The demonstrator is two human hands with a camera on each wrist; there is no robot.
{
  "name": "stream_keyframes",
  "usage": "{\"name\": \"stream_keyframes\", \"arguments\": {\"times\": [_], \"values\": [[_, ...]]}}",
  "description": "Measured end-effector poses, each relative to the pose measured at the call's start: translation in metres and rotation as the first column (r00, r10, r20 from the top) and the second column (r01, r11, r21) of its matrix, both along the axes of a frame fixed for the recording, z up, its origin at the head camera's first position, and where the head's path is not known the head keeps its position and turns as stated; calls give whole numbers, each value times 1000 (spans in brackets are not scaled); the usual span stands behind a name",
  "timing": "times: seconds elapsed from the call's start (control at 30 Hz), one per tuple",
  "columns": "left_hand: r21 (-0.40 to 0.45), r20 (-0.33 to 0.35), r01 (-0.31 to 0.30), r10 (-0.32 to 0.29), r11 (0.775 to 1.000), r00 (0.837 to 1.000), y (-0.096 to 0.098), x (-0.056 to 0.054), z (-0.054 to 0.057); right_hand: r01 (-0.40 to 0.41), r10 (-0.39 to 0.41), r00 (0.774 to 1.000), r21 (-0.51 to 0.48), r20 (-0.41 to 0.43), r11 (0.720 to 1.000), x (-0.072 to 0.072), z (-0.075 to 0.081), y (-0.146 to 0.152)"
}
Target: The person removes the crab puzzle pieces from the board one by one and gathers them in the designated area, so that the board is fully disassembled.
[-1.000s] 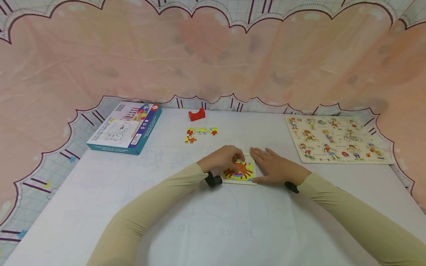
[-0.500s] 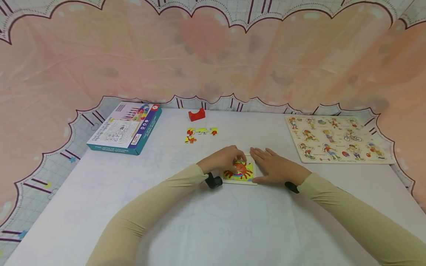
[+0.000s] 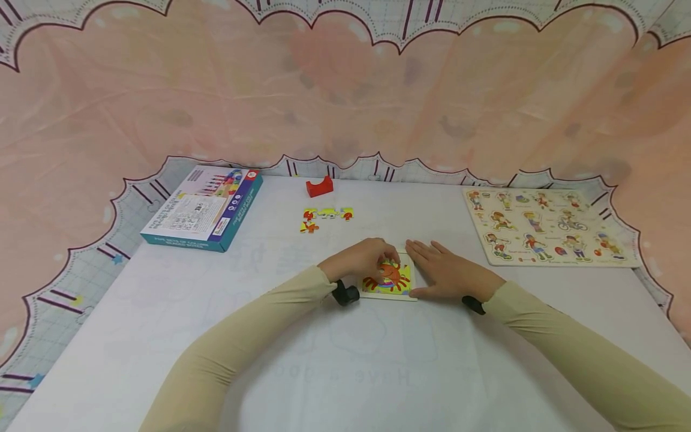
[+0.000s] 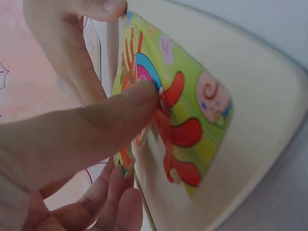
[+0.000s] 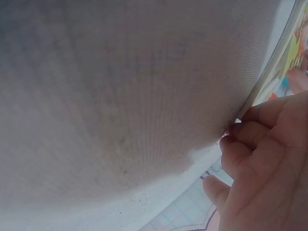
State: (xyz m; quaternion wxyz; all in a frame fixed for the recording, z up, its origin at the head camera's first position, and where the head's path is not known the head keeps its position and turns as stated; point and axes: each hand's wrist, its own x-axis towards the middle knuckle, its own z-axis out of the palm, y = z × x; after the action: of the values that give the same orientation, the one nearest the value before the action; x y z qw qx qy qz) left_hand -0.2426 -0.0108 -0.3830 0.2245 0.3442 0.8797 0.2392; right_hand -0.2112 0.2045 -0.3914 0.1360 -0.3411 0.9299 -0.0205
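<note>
A small crab jigsaw puzzle (image 3: 398, 284) lies in a pale shallow tray (image 3: 388, 296) in front of the person. My left hand (image 3: 364, 259) reaches over its left side and pinches a puzzle piece (image 4: 127, 161) between thumb and fingers, partly raised from the tray. Bare tray bottom shows beside that piece in the left wrist view, and the thumb hides part of the crab. At the tray's right edge rests my right hand (image 3: 445, 271), its fingers extended and thumb apart, steadying against the border.
Several loose puzzle pieces (image 3: 327, 213) lie beyond the left hand, with a red notched block (image 3: 320, 186) behind them. A teal-edged box (image 3: 202, 207) is at the back left. A board of children figures (image 3: 545, 228) lies at the right, near the cloth backdrop.
Both hands stay nearly still over the puzzle. Only the left hand shifts very slightly while holding the piece.
</note>
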Motion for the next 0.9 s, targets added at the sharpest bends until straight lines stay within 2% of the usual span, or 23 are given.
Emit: {"name": "stream_keyframes", "arguments": {"times": [0.5,0.67,0.9], "values": [[-27,-11,32,-32,999,999,0,-4,-3,-8,8,1000,-4,3,1000,0,0,0],[10,-2,9,-9,1000,1000,-3,-4,-5,-8,8,1000,-2,4,1000,-1,0,0],[42,-35,-34,35,999,999,-6,-4,-7,1,-1,1000,5,13,1000,0,1,0]]}}
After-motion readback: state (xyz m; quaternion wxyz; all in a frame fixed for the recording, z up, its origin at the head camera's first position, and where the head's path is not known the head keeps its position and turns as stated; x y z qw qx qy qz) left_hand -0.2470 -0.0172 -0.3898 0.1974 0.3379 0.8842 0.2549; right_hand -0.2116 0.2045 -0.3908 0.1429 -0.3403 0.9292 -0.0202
